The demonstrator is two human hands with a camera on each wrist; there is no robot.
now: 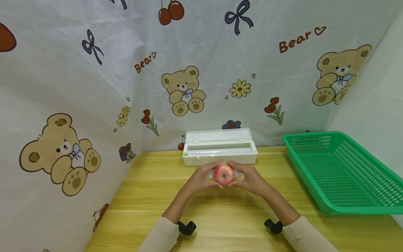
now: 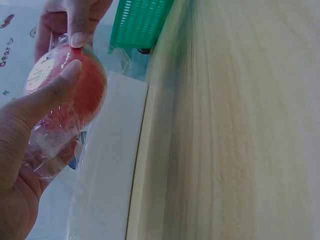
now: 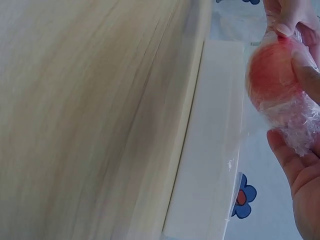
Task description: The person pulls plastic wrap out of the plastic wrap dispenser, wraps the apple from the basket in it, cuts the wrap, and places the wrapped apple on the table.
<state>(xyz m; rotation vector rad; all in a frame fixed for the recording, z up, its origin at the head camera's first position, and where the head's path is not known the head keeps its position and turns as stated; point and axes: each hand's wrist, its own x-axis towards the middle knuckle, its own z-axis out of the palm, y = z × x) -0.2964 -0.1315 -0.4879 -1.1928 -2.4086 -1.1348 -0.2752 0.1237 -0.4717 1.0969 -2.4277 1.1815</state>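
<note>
A red apple [image 1: 224, 175] is wrapped in clear plastic film [image 3: 292, 120], bunched up at both of its sides. My left hand [image 1: 202, 177] grips it from the left, thumb lying across the apple [image 2: 75, 90] in the left wrist view. From the right my right hand [image 1: 249, 178] holds the other side, its thumb on the apple [image 3: 275, 75] in the right wrist view. Both hands are raised in front of a white cling film box [image 1: 220, 158] whose lid stands up, with a film roll [image 1: 220, 151] inside.
A green plastic basket [image 1: 327, 206] stands at the right of the wooden table [image 1: 220, 224]. Behind the table hangs a white cloth [image 1: 214, 45] printed with bears, bows and flowers. Black wrist mounts [image 1: 187, 228] sit at both sleeves.
</note>
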